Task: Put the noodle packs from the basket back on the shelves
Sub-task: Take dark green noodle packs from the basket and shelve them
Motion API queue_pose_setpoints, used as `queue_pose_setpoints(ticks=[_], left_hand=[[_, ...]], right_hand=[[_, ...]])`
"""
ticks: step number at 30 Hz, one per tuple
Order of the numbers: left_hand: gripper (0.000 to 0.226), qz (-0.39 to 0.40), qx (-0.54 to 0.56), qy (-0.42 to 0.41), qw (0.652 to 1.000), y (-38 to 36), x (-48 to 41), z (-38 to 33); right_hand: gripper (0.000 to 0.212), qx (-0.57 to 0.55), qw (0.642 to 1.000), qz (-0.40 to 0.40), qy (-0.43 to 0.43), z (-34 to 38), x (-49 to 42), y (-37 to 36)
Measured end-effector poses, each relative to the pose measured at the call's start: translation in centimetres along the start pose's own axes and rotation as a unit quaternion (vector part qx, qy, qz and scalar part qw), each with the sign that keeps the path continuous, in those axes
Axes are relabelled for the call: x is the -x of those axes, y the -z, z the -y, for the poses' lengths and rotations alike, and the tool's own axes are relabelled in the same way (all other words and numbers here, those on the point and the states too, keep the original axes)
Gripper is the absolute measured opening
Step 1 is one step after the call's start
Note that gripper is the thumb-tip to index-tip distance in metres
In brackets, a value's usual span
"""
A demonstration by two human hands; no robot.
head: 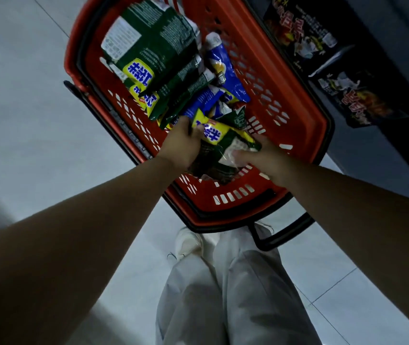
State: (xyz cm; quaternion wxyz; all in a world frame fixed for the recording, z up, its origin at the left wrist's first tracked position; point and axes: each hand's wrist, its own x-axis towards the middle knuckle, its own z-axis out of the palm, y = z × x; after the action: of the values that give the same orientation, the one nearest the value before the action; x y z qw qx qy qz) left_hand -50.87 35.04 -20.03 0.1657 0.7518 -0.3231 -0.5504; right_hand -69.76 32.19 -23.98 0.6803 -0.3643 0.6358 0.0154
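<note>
Floor (24, 95): pale tiles are filling the frame from 7 to 11 o'clock.

Left hand (181, 143): it is reaching in from 8 o'clock over the near end of the basket. Its fingers are curling round the left edge of the held pack, thumb side toward the heap.

Basket (223, 210): red and perforated, it is standing on the floor and taking up the frame from centre to 12 o'clock. One black handle (104, 115) is lying folded down along its 9 o'clock side.

Green packs (153, 41): several noodle packs with yellow labels are lying heaped in the basket toward 11 o'clock, overlapping each other.

Blue packs (223, 68): these are lying in the basket just at 3 o'clock of the green heap and touching it.

Held pack (223, 135): green and yellow, it is sitting tilted between the two hands over the basket's 6 o'clock end.

Right hand (268, 160): it is coming in from 4 o'clock and pinching the pack's right edge, thumb above and fingers across the face; the fingertips are blurred.

Trousers (223, 295) and shoe (188, 242): light-coloured, they are showing at 6 o'clock below the basket.

Black packs (298, 28): these are lying on the dark shelf (397, 58) at 2 o'clock, beside the basket.
</note>
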Motion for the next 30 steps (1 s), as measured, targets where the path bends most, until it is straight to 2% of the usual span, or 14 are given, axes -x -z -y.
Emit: queue_pose_setpoints(ticks=[3,7,8,11,12,15,16,19,22,30], left_hand=[[0.034,-0.039,0.116,0.051,0.991,1.7,2.0,-1.8],[0.067,-0.033,0.203,0.102,0.973,4.8,7.2,-4.8],[0.064,-0.026,0.223,0.104,0.969,5.7,8.7,-5.6],[0.023,0.024,0.256,0.056,0.965,8.1,14.6,-9.0],[0.018,0.046,0.241,0.030,0.969,8.8,16.8,-10.1],[0.019,0.090,0.190,-0.053,0.976,11.0,24.2,-13.8],[0.021,0.095,0.179,-0.072,0.977,11.6,26.5,-14.9],[0.028,0.128,0.186,-0.123,0.966,12.3,33.1,-18.1],[0.025,0.143,0.217,-0.161,0.952,12.2,38.9,-21.0],[0.011,0.133,0.232,-0.281,0.922,9.1,51.6,-28.0]], right_hand=[[0.039,-0.114,0.993,0.016,-0.014,2.1,4.1,0.2],[0.037,-0.199,0.979,0.005,0.044,5.0,10.0,-0.4],[0.037,-0.202,0.977,-0.009,0.062,5.9,11.9,-0.5],[0.037,-0.182,0.977,-0.062,0.096,7.9,18.4,-0.6],[0.042,-0.179,0.976,-0.074,0.104,8.7,21.0,-0.6],[0.087,-0.155,0.972,-0.112,0.135,10.2,29.0,-0.1],[0.089,-0.156,0.968,-0.124,0.154,10.5,31.5,0.1],[0.060,-0.166,0.956,-0.151,0.189,11.7,39.6,0.6],[0.042,-0.195,0.938,-0.193,0.212,11.9,46.7,1.4],[0.027,-0.297,0.871,-0.263,0.291,10.8,63.3,4.2]])
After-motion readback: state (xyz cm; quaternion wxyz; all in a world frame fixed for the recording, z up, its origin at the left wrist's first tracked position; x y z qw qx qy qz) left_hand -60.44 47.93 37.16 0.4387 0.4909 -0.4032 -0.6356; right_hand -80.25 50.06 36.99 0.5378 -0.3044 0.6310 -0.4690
